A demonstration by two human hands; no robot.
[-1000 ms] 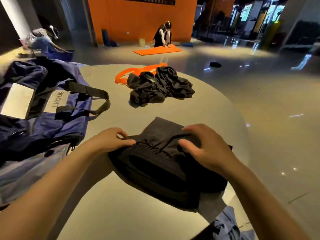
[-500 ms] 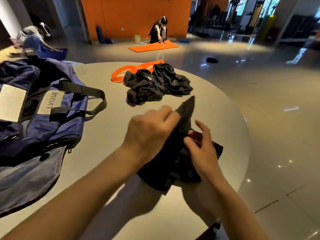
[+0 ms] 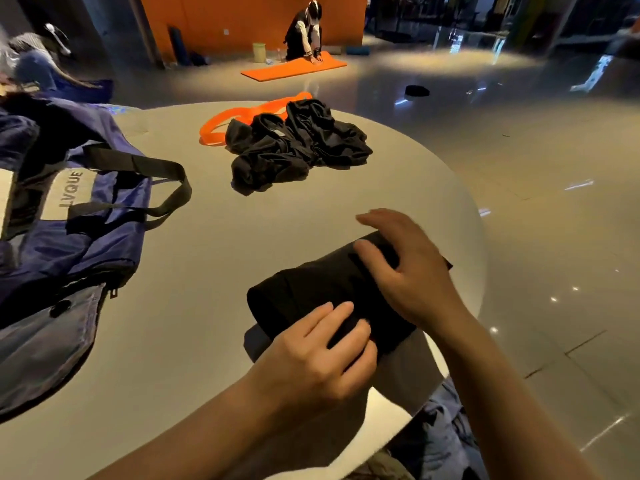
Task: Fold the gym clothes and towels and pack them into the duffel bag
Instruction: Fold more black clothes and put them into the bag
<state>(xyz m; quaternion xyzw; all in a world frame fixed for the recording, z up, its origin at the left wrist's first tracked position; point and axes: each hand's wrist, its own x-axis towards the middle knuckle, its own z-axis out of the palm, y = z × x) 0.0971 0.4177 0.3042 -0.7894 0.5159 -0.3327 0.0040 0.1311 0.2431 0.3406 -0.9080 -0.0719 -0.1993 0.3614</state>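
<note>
A round, pale table [image 3: 214,271] with a smooth matte top fills the near view, its curved rim running down the right side. Beyond it stretches a glossy tiled floor [image 3: 519,168] that mirrors ceiling lights, and an orange wall [image 3: 242,15] closes the far end of the dim hall. On that floor lies 1 orange mat [image 3: 294,68] with 1 person [image 3: 306,32] kneeling at it; a 2nd person [image 3: 34,64] crouches at the far left.

On the table there are 1 folded black garment [image 3: 311,289], 1 loose heap of black clothes [image 3: 301,147], 1 orange strap [image 3: 235,116] looping out from behind that heap, and 1 blue duffel bag [image 3: 79,230] (its pale label reads "LVQUE") lying at the left edge with a black handle arched toward the middle.

The folded garment sits near the table's right rim, well apart from the bag and the heap. The left hand [image 3: 311,362] rests on its near end, fingers lying close together and bent over the fold. The right hand [image 3: 408,271] lies on its far end with fingers spread, the thumb pressed onto the cloth; whether the fingertips tuck under the edge I cannot tell. Both forearms come in bare from the bottom of the view.
</note>
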